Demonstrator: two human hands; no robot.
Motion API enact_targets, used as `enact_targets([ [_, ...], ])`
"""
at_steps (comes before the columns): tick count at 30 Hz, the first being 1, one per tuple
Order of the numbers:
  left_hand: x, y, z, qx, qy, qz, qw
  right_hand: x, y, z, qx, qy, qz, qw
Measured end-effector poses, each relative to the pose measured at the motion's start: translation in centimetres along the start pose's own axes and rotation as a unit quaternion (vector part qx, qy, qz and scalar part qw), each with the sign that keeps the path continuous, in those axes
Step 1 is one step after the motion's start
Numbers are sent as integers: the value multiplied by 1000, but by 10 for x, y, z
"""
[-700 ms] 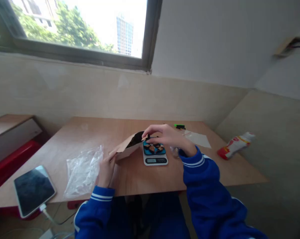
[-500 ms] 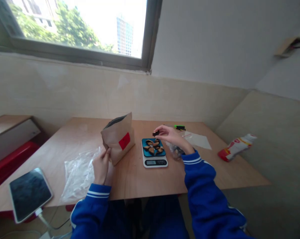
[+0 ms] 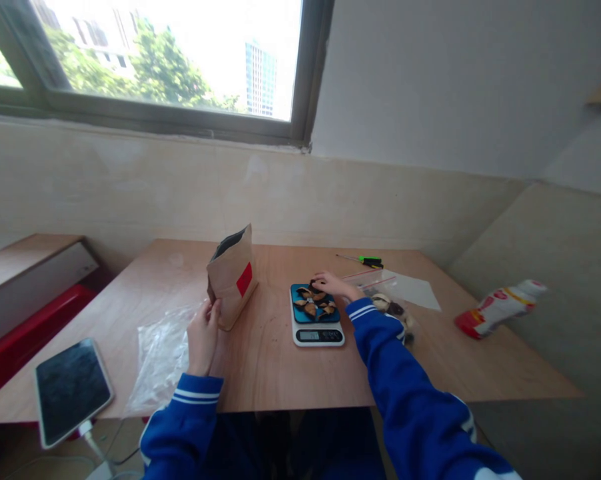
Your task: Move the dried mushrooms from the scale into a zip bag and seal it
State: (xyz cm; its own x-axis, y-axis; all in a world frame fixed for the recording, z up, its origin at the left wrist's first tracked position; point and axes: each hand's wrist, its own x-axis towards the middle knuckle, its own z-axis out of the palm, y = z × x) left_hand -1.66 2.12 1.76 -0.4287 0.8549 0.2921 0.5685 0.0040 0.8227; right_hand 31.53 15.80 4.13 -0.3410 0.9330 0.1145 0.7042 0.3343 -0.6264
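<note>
My left hand (image 3: 204, 333) pinches the lower left edge of an upright brown paper bag (image 3: 230, 283) with a red patch and an open top. In the middle of the table is a white kitchen scale (image 3: 318, 337) with a blue top. Several curled brown dried pieces (image 3: 310, 308) lie on it. My right hand (image 3: 331, 284) is over the scale's far right side, its fingers closed on a dark dried piece (image 3: 314, 285) at the pile's edge. The fingertips partly hide this piece.
A clear bag of dried pieces (image 3: 393, 308) lies beside my right sleeve. Behind it are white paper (image 3: 415, 292) and a green-black screwdriver (image 3: 369, 261). A bottle (image 3: 500, 308) stands tilted-looking at right. Left are a crumpled plastic bag (image 3: 163, 353) and a cabled tablet (image 3: 74, 390).
My right hand has come down with the dark dried piece from above the scale to the pile on it. My left hand keeps hold of the paper bag. The view has shifted slightly.
</note>
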Motion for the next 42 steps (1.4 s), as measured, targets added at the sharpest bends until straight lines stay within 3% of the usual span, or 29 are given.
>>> enact_targets([
  [9, -11, -7, -8, 4, 13, 34, 999, -39, -9, -14, -10, 75, -6, 997],
  [14, -16, -6, -12, 22, 13, 75, 997, -83, -31, -25, 5, 112, -41, 993],
  [19, -25, -33, -24, 122, 43, 67, 989, -144, -48, -23, 55, 180, -51, 981],
  [22, -29, -54, -29, 174, 3, 16, 985, -181, -50, -13, 97, 225, -11, 970],
  [26, -30, -64, -30, 148, -47, 0, 988, -214, -48, 2, 139, 256, 36, 956],
  [31, -27, -57, -33, 106, -33, -40, 993, -229, -46, 8, 157, 261, 68, 950],
  [39, -34, -53, -37, 88, -50, -69, 993, -230, -53, 10, 186, 244, 88, 948],
  [42, -39, -43, -40, 94, -25, -60, 993, -230, -60, 13, 190, 231, 95, 949],
])
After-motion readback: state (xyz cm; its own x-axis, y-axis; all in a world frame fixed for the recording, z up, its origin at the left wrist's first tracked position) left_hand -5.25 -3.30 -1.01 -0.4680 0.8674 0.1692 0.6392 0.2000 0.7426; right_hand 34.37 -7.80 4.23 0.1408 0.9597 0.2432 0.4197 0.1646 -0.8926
